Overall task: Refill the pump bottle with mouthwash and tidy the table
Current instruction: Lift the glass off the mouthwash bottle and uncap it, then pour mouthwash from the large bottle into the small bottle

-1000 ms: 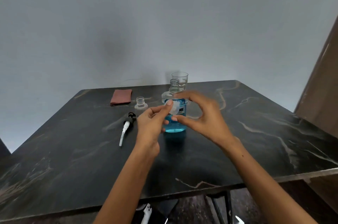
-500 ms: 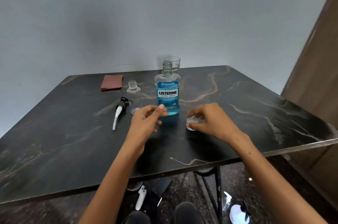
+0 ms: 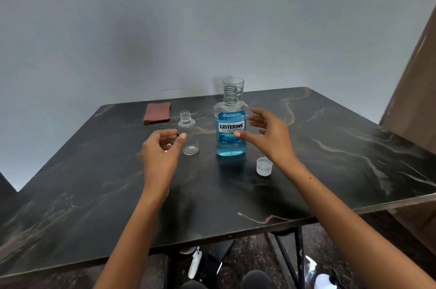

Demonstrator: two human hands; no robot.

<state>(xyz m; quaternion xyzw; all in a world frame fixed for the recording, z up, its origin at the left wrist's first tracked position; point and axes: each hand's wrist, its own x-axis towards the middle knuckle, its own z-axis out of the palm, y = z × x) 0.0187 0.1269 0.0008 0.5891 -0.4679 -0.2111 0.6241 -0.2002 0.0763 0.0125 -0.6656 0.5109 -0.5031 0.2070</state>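
A blue mouthwash bottle [image 3: 231,130] stands uncapped in the middle of the dark marble table [image 3: 94,206]. Its clear cap [image 3: 264,166] rests on the table to the bottle's lower right. An empty small clear pump bottle [image 3: 188,133] stands to its left, also without a top. My right hand [image 3: 269,135] hovers open beside the mouthwash bottle, thumb in front of the label, not touching. My left hand [image 3: 160,149] is just left of the small bottle with fingers curled and apart, holding nothing. The pump head is hidden behind my left hand.
A clear drinking glass [image 3: 233,87] stands right behind the mouthwash bottle. A folded reddish cloth [image 3: 157,113] lies at the table's far left. A brown wooden panel [image 3: 415,90] rises at the right. Below the front edge are table legs and items on the floor.
My right hand set the cap down on the table and let go, then rose toward the mouthwash bottle. My left hand moved left toward the small empty bottle.
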